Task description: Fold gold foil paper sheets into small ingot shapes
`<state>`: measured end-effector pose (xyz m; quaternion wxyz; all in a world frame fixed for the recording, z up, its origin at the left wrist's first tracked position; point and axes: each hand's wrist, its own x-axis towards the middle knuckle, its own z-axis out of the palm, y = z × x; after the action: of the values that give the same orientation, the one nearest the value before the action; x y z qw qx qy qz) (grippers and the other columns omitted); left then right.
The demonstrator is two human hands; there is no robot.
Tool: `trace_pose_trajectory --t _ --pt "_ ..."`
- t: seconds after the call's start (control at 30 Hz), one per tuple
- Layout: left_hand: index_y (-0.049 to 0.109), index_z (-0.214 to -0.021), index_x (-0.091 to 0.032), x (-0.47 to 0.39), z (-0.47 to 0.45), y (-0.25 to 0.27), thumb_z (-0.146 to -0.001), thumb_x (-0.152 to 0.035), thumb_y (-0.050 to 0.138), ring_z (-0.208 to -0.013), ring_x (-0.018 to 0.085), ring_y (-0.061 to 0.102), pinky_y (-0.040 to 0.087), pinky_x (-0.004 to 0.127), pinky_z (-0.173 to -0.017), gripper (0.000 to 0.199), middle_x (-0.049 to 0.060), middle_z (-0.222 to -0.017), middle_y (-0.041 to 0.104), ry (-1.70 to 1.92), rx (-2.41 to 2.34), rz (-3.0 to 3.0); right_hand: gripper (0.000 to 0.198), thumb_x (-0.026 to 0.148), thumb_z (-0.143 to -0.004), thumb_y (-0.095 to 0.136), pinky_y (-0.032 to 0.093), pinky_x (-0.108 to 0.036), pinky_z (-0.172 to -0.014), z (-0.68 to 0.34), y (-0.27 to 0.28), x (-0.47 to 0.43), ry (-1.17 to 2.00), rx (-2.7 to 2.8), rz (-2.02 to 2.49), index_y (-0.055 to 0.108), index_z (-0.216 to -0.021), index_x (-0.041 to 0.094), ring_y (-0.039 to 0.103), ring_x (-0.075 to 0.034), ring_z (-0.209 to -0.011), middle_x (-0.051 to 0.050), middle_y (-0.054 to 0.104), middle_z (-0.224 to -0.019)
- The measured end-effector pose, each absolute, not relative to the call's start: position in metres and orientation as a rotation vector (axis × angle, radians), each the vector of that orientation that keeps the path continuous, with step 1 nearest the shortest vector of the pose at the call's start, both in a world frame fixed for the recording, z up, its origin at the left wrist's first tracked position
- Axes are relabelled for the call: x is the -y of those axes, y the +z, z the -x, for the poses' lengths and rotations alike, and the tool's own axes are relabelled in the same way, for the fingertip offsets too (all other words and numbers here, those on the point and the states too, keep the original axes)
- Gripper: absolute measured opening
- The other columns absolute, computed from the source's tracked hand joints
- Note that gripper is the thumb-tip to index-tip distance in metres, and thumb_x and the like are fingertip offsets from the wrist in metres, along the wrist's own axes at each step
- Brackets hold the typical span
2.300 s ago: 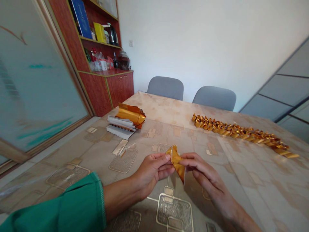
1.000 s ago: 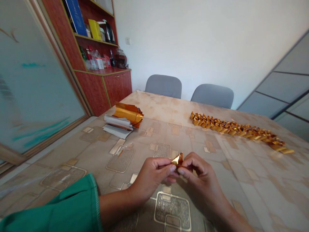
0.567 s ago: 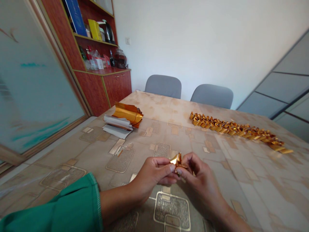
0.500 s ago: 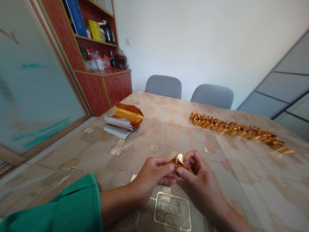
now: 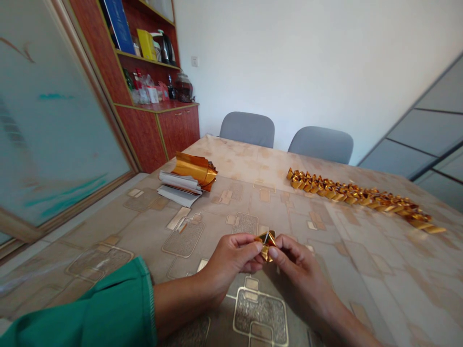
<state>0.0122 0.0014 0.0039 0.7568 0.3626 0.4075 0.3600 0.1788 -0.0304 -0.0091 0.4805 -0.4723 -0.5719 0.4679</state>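
Observation:
A small folded piece of gold foil paper (image 5: 266, 245) is held between my two hands above the near part of the table. My left hand (image 5: 237, 253) pinches its left side between thumb and fingers. On the opposite side, my right hand (image 5: 294, 258) grips it, the thumb pressed on its front face. The foil shows angled, shiny faces with a pale line near the top; its underside is hidden by my fingers.
Loose gold and white-backed foil sheets (image 5: 193, 173) lie at the table's left. A long row of folded gold foil pieces (image 5: 361, 196) stretches across the right. Beyond the patterned tablecloth (image 5: 217, 217) stand two grey chairs (image 5: 248, 127) and a red-brown cabinet (image 5: 162, 130).
The foil piece has been folded more compactly, and its right flap now lies closed in. My right fingers have shifted down and in against it. The view has turned slightly left.

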Motion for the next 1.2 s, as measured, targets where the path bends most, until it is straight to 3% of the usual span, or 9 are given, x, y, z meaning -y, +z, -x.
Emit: trace_pose_trajectory --t 0.3,0.5,0.73,0.9,1.1,1.2 --pt "0.068 -0.073 -0.012 0.001 -0.014 0.001 -0.068 -0.035 0.079 -0.06 0.008 0.056 0.045 0.021 -0.063 0.026 -0.001 -0.064 0.063 0.786 -0.836 -0.857 0.018 0.037 -0.09 0.065 0.044 -0.03 -0.069 -0.173 -0.009 0.031 1.409 1.313 1.051 0.068 -0.085 0.02 0.054 -0.017 -0.076 -0.003 0.062 -0.081" --pt "0.065 -0.086 -0.012 -0.001 -0.014 -0.002 -0.063 -0.039 0.085 -0.059 0.009 0.059 0.047 0.023 -0.062 0.041 -0.001 -0.068 0.066 0.783 -0.806 -0.784 0.022 0.04 -0.087 0.069 0.041 -0.029 -0.065 -0.174 -0.009 0.029 1.446 1.241 1.041 0.068 -0.083 0.018 0.051 -0.015 -0.069 -0.002 0.061 -0.077" --pt "0.059 -0.073 -0.014 -0.002 -0.013 0.003 -0.062 -0.036 0.083 -0.048 0.007 0.055 0.044 0.021 -0.053 0.034 -0.003 -0.056 0.063 0.783 -0.819 -0.835 0.023 0.04 -0.091 0.064 0.043 -0.033 -0.073 -0.17 -0.008 0.035 1.511 1.237 0.975 0.068 -0.087 0.018 0.054 -0.018 -0.079 -0.004 0.062 -0.083" --pt "0.056 -0.07 -0.016 -0.001 -0.014 0.004 -0.061 -0.032 0.081 -0.048 0.008 0.055 0.043 0.021 -0.053 0.031 -0.003 -0.055 0.062 0.729 -0.818 -0.81 0.03 0.038 -0.096 0.055 0.039 -0.03 -0.067 -0.168 -0.01 0.033 1.48 1.285 0.974 0.065 -0.076 0.018 0.05 -0.016 -0.071 -0.002 0.058 -0.074" --pt "0.054 -0.07 -0.016 -0.004 -0.012 0.006 -0.058 -0.029 0.084 -0.055 0.007 0.055 0.045 0.02 -0.058 0.035 -0.004 -0.061 0.062 0.831 -0.834 -0.685 0.042 0.054 -0.089 0.061 0.033 -0.029 -0.06 -0.175 -0.014 0.031 1.473 1.195 1.044 0.057 -0.065 0.019 0.043 -0.015 -0.064 0.0 0.05 -0.066" --pt "0.055 -0.071 -0.016 -0.005 -0.012 0.005 -0.057 -0.03 0.085 -0.056 0.007 0.056 0.045 0.02 -0.059 0.036 -0.003 -0.064 0.064 0.871 -0.866 -0.647 0.037 0.051 -0.083 0.07 0.03 -0.028 -0.057 -0.171 -0.011 0.033 1.542 1.136 1.039 0.06 -0.069 0.019 0.038 -0.013 -0.06 0.001 0.05 -0.066"
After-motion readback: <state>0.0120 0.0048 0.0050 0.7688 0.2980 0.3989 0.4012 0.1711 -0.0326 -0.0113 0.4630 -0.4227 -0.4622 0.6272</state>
